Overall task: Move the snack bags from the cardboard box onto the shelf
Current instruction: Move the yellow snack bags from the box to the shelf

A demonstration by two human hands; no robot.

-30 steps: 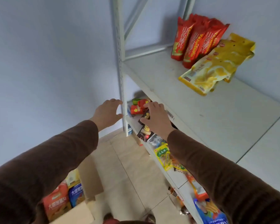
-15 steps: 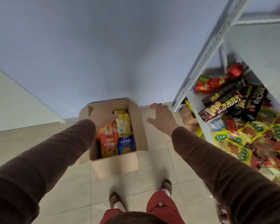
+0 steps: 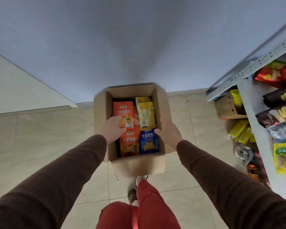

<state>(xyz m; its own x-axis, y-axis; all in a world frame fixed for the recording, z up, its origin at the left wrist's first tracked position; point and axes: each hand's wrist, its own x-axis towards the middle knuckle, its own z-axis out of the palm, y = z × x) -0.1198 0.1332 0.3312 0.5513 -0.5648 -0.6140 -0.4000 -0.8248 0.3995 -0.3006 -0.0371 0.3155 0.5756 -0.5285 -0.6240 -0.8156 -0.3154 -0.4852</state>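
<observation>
- Snack bags (image 3: 134,126) lay packed flat in the open cardboard box (image 3: 135,166) on the floor, directly below both hands
- Left hand (image 3: 113,128), grip open, hovered nearest, over an orange bag (image 3: 122,111); right hand (image 3: 169,132), grip open, was beside the blue bag (image 3: 149,142)

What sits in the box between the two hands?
In the head view, an orange bag and a blue bag lie between the left hand and right hand.

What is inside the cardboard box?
The cardboard box holds orange snack bags, a yellow bag and a blue bag. Anything beneath them is covered.
</observation>
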